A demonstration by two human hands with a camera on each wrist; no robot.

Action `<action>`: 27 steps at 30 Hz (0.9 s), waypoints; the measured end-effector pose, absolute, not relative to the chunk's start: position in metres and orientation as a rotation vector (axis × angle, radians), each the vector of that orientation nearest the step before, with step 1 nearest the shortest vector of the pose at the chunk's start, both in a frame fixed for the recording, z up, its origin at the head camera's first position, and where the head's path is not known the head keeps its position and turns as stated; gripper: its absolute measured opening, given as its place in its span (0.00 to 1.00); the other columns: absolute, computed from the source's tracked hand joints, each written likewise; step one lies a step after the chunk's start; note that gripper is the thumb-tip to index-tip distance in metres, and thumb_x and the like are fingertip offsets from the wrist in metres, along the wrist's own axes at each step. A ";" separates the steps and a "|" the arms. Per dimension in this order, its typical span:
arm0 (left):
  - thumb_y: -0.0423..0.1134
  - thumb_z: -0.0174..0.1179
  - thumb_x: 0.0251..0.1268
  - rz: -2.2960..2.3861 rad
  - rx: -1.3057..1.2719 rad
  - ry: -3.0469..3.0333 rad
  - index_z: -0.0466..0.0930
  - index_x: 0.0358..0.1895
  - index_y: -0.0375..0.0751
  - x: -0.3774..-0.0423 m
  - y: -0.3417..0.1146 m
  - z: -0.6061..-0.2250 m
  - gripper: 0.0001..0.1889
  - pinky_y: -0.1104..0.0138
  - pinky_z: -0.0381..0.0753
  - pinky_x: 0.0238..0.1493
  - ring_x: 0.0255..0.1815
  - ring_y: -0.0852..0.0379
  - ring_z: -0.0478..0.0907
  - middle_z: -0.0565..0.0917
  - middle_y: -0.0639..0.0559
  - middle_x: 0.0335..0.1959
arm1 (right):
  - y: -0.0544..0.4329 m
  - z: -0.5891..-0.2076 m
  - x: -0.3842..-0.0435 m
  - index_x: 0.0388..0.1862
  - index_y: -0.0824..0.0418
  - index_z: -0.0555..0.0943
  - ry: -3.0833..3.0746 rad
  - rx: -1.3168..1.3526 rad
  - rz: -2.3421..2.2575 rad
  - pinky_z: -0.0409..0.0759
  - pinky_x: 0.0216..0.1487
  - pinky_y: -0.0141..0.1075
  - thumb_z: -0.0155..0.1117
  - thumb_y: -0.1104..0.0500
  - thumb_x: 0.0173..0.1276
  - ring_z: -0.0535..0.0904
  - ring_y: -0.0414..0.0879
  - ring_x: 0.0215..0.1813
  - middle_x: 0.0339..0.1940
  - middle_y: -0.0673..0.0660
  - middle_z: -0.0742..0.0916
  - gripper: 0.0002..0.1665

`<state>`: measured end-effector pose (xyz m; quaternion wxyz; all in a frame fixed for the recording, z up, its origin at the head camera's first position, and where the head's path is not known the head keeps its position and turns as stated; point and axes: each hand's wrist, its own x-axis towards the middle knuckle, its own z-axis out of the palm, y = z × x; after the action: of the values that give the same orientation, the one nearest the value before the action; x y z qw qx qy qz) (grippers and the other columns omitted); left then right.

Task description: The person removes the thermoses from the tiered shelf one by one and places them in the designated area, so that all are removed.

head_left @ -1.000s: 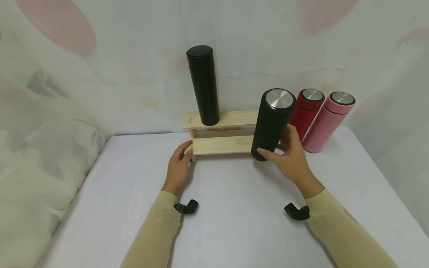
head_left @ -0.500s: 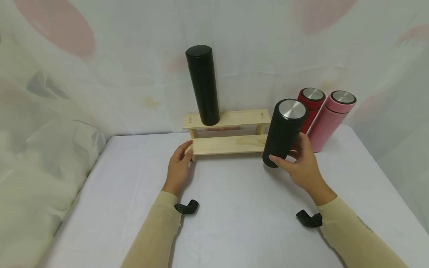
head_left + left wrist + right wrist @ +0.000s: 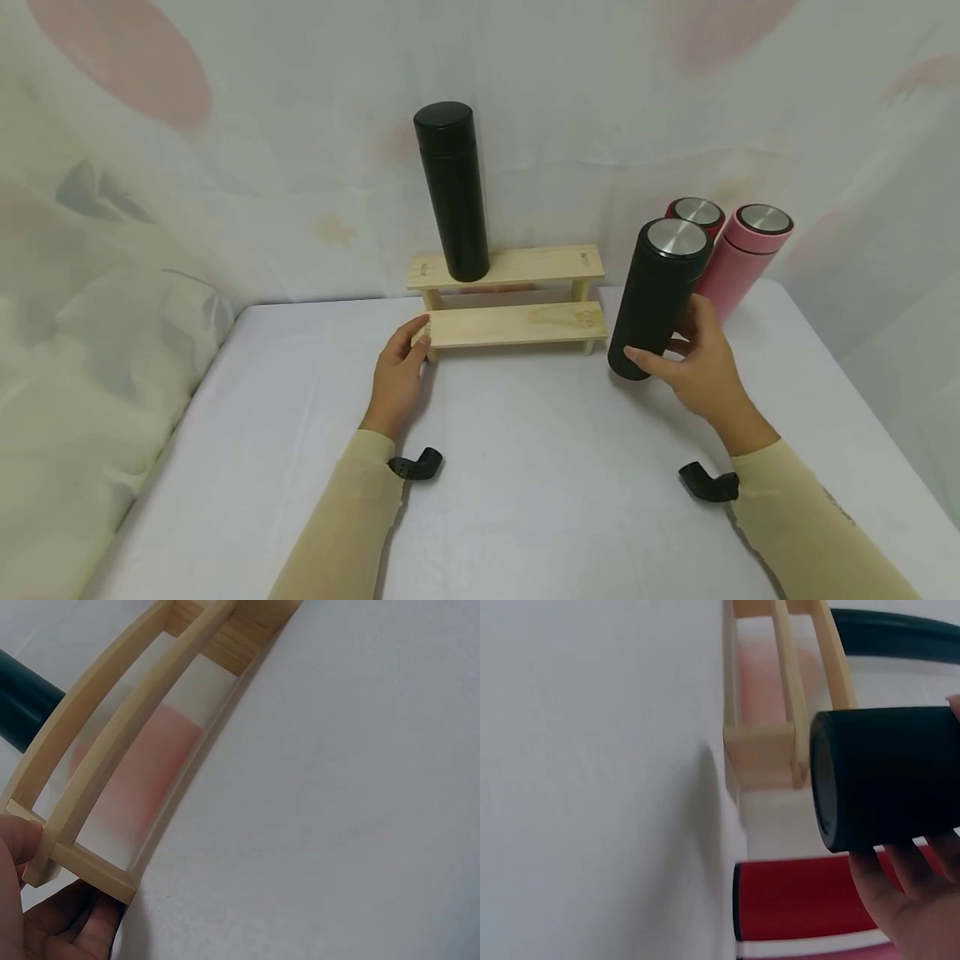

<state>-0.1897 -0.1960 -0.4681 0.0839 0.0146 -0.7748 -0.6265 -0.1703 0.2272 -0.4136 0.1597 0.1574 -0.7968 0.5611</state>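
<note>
My right hand [image 3: 705,371] grips a wide black thermos bottle [image 3: 654,296] with a silver lid, thumb in front and fingers round the far side. In the right wrist view the bottle's base [image 3: 825,781] hangs off the table, beside the end of the rack. On the left, my left hand [image 3: 397,371] pinches the end of the lower shelf of a two-tier wooden rack [image 3: 517,325]; the left wrist view has the thumb [image 3: 21,838] at the shelf end and fingers below. A taller, all-black thermos bottle [image 3: 453,196] stands on the upper shelf's left part.
A red thermos bottle [image 3: 693,210], mostly hidden behind the held one, and a pink thermos bottle [image 3: 742,267] stand right of the rack. A white cloth covers the table [image 3: 540,483]. A patterned curtain [image 3: 315,125] hangs close behind the rack.
My right hand has carried the black thermos bottle rightward and a little nearer, from in front of the rack's right end to beside it, covering more of the red bottle. My left hand stays put.
</note>
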 end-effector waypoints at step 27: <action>0.39 0.52 0.90 -1.876 0.049 -2.303 0.73 0.80 0.42 -0.189 -0.195 -0.466 0.23 0.59 0.64 0.80 0.81 0.53 0.65 0.69 0.48 0.82 | 0.265 -0.439 -0.186 0.78 0.56 0.65 -2.266 0.558 1.780 0.85 0.54 0.29 0.79 0.82 0.56 0.82 0.46 0.60 0.64 0.53 0.82 0.56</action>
<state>-0.1889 -0.1945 -0.4660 0.0853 0.0166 -0.7724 -0.6292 -0.1864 0.2653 -0.4387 0.1029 0.1890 -0.7680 0.6032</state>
